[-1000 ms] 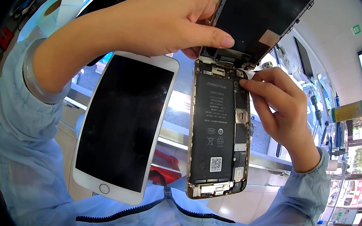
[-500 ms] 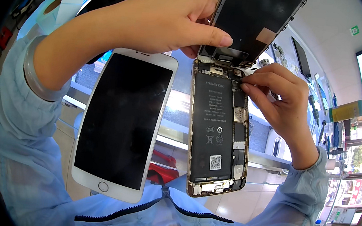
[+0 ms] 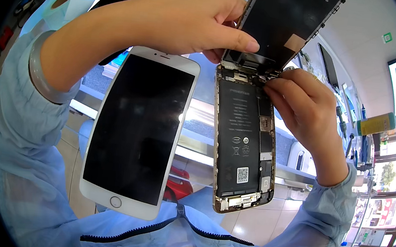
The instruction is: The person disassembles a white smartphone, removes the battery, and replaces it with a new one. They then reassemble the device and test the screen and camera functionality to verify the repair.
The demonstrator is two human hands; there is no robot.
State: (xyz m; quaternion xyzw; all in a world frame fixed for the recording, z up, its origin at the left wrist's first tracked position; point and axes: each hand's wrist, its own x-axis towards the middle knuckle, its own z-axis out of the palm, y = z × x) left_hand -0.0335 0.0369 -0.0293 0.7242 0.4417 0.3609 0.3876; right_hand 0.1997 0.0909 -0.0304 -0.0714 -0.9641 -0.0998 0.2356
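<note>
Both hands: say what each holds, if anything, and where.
Left hand: the raised screen panel, by its lower left edge. Right hand: at the open phone, upper right corner; its hold cannot be told.

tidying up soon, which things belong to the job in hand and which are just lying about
Job in hand:
flat black screen panel, in the left hand
opened gold-edged phone body, right hand at its edge

Apparently lying about:
pale blue roll
yellow cylindrical bottle
white-framed dark-screened phone, role unclear

a light blue jacket (image 3: pixel 21 153) with gathered cuffs (image 3: pixel 343 176), black zip (image 3: pixel 121 234); pale bangle (image 3: pixel 36 75).
</note>
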